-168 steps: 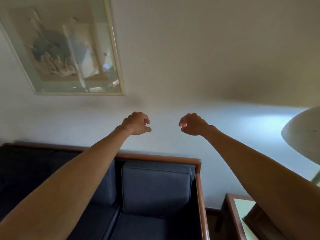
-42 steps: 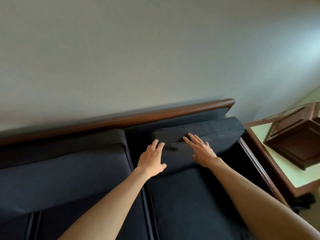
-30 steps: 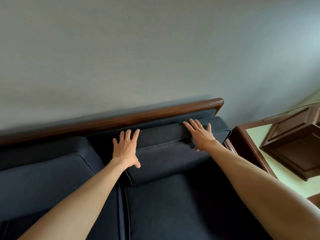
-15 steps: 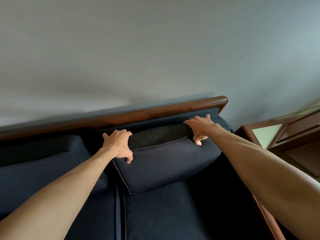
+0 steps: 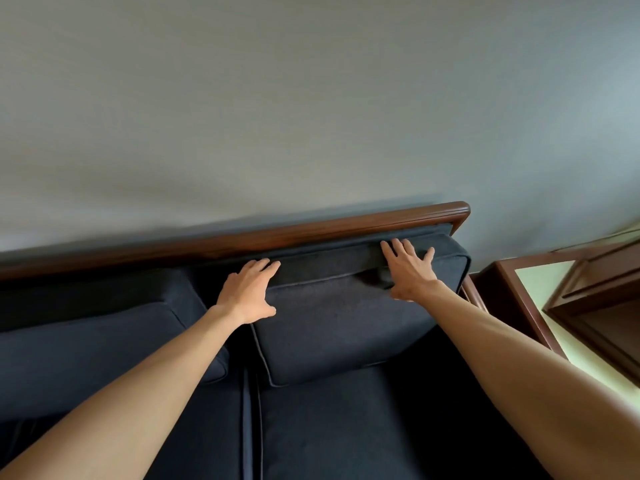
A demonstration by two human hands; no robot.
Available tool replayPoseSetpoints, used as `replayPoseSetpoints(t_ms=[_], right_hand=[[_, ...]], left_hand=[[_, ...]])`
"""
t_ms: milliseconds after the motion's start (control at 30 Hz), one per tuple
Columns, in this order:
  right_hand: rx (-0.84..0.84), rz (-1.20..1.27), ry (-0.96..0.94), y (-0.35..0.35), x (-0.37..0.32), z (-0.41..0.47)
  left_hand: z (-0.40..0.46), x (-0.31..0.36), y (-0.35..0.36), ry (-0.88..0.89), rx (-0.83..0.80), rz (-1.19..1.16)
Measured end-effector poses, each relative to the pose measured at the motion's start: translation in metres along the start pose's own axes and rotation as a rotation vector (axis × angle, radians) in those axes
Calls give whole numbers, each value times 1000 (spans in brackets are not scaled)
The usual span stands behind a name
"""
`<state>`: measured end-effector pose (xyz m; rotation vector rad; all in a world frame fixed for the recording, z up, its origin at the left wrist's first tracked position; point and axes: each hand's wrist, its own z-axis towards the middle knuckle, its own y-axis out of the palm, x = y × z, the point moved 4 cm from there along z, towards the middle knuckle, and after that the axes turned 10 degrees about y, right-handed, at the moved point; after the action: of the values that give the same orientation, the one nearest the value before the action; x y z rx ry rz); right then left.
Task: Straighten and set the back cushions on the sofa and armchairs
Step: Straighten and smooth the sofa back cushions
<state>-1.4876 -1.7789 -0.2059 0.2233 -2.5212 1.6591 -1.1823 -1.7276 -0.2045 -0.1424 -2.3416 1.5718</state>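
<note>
A dark navy back cushion (image 5: 332,323) leans against the back of the sofa (image 5: 329,427) at its right end, just under the wooden top rail (image 5: 311,232). My left hand (image 5: 247,292) lies flat on the cushion's upper left corner with its fingers straight. My right hand (image 5: 408,271) presses flat on the cushion's top edge near the right, fingers spread. A second back cushion (image 5: 97,344) sits to the left, lower and slumped forward.
A wooden side table (image 5: 519,299) with a pale green top stands right of the sofa, carrying a dark wooden stand (image 5: 595,306). A plain grey wall (image 5: 311,98) rises directly behind the rail. The sofa's wooden arm (image 5: 472,292) borders the cushion on the right.
Half a second ago both hands gripped the cushion's top edge with curled fingers. Now the fingers are straight and press the cushion, which stands higher, close under the rail.
</note>
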Motion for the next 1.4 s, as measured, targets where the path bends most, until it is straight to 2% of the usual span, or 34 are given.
replayPoseSetpoints(t_ms=[167,333,533,767,867,1000,1133,1400], right_hand=[[-30,37,-76,-25,-64,-28],[-19,212,-259,-70,-191,-64],[-13,235,-413,-110,-358,-112],[14,125,-381,-105,-498,-132],[0,7,-333,-88,-525,-130],[90,-163,-262,-74,-530,-125],[115,-110,-251,-71,-521,-117],[93,-156,-252,-77,-499,-110]], left_hand=[[-24,-19,-11,32,80,-81],[-74,-80,-39,42,140,-128],[-169,-211,-62,-48,90,-108],[-251,-366,-47,-189,4,-41],[-259,-395,-34,-157,-22,-8],[-266,-417,-24,-163,-14,73],[-271,-426,-18,-196,28,138],[-263,-405,-25,-174,65,222]])
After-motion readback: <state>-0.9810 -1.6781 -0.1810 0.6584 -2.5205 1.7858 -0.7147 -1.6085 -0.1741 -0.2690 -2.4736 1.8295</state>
